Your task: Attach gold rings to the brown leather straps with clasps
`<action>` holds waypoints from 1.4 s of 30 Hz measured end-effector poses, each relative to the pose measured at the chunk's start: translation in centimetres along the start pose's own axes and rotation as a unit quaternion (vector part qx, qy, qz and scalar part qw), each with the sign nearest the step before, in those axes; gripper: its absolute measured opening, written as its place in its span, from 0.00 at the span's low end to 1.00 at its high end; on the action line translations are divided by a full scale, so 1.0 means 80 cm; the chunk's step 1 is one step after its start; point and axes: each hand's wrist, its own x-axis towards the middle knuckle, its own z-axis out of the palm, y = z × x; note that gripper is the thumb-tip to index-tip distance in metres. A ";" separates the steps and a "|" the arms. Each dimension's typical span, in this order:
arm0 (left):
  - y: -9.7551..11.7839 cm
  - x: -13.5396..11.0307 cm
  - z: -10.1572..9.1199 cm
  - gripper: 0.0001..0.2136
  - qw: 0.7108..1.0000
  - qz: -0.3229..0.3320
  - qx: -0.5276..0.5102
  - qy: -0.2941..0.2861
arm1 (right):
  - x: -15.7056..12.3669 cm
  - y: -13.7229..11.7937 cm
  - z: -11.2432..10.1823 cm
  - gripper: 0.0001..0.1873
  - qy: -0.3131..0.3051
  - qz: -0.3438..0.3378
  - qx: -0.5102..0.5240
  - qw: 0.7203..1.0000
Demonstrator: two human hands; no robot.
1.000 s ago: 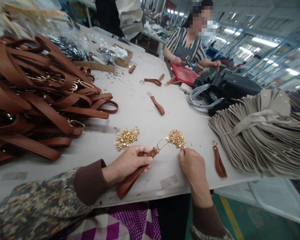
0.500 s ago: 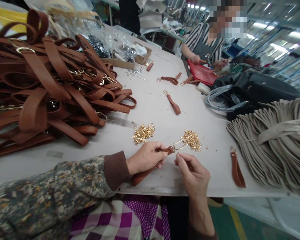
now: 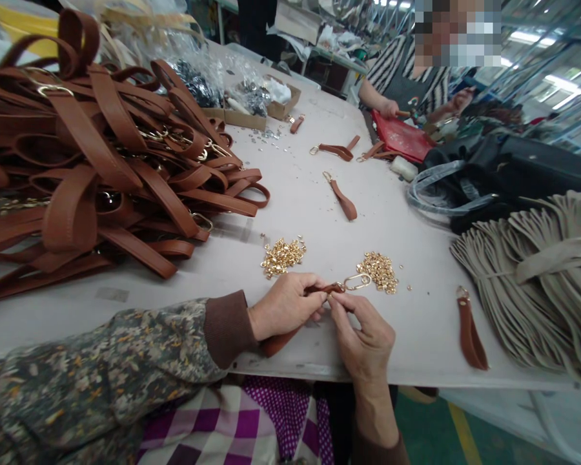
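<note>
Strap tab [image 3: 290,332]: brown leather, gold oval ring [image 3: 357,281] at its far end, lying at the table's [image 3: 319,213] near edge.
Left hand [image 3: 283,303]: clasped around the tab.
Right hand [image 3: 365,336]: fingertips pinched at the tab beside the ring.
Rivets [image 3: 378,271]: gold heap just beyond the ring.
Second rivet heap [image 3: 281,255]: just beyond the left hand.
Strap pile [image 3: 91,168]: brown, far left.

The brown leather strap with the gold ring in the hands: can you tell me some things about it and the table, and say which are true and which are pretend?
1. The left hand grips the brown leather strap with a gold ring. True.
2. The right hand rests flat on the table. False: its fingertips pinch at the strap's ring end.
3. Two heaps of small gold rivets lie beyond the hands. True.
4. The big pile of brown leather straps is blue. False: brown.
</note>
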 end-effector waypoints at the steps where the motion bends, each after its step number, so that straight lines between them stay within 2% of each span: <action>1: -0.001 0.000 0.000 0.08 1.000 0.012 0.003 0.001 | 0.000 0.000 0.000 0.08 0.004 0.002 0.001 1.000; 5: -0.004 0.000 0.000 0.08 0.997 0.068 0.034 0.004 | -0.004 0.001 0.004 0.07 0.029 0.024 0.028 0.999; 9: -0.001 -0.004 -0.002 0.09 0.992 0.094 0.086 0.001 | -0.010 -0.001 0.015 0.04 0.076 0.113 0.101 0.986; 11: 0.001 -0.006 -0.003 0.10 0.989 0.101 0.105 0.003 | -0.011 -0.004 0.023 0.05 0.115 0.188 0.170 0.960; 13: 0.003 -0.008 -0.002 0.10 0.988 0.106 0.112 0.002 | -0.009 -0.006 0.028 0.11 0.142 0.258 0.246 0.923; 15: 0.002 -0.008 0.000 0.09 0.988 0.111 0.105 0.002 | -0.007 -0.008 0.029 0.14 0.130 0.303 0.289 0.899; 16: 0.002 -0.009 0.001 0.08 0.988 0.116 0.100 0.007 | -0.006 -0.009 0.028 0.14 0.107 0.313 0.293 0.897; 19: -0.001 -0.009 0.005 0.04 0.986 0.133 0.095 0.028 | -0.007 -0.010 0.023 0.15 0.051 0.309 0.269 0.911; 24: -0.003 -0.016 0.005 0.04 0.969 0.171 0.175 0.024 | -0.008 -0.013 0.020 0.15 0.047 0.310 0.259 0.913; 28: 0.000 -0.021 0.005 0.04 0.950 0.196 0.244 0.023 | -0.007 -0.016 0.024 0.14 0.048 0.262 0.251 0.931; 30: 0.002 -0.022 0.007 0.05 0.945 0.201 0.256 0.004 | -0.008 -0.017 0.025 0.14 0.063 0.244 0.243 0.937; 33: 0.006 -0.023 0.011 0.09 0.946 0.194 0.254 -0.049 | -0.010 -0.014 0.023 0.15 0.086 0.264 0.245 0.929; 35: 0.010 -0.023 0.011 0.13 0.948 0.190 0.250 -0.052 | -0.008 -0.004 0.012 0.17 0.084 0.297 0.248 0.918; 37: 0.011 -0.021 0.004 0.14 0.950 0.188 0.249 -0.018 | -0.004 0.018 -0.012 0.20 0.077 0.336 0.226 0.911; 39: 0.012 -0.019 -0.008 0.13 0.952 0.179 0.247 0.017 | 0.002 0.049 -0.054 0.21 0.089 0.370 0.175 0.908; 42: 0.012 -0.017 -0.026 0.14 0.964 0.145 0.217 0.040 | 0.013 0.105 -0.139 0.20 0.109 0.398 0.084 0.907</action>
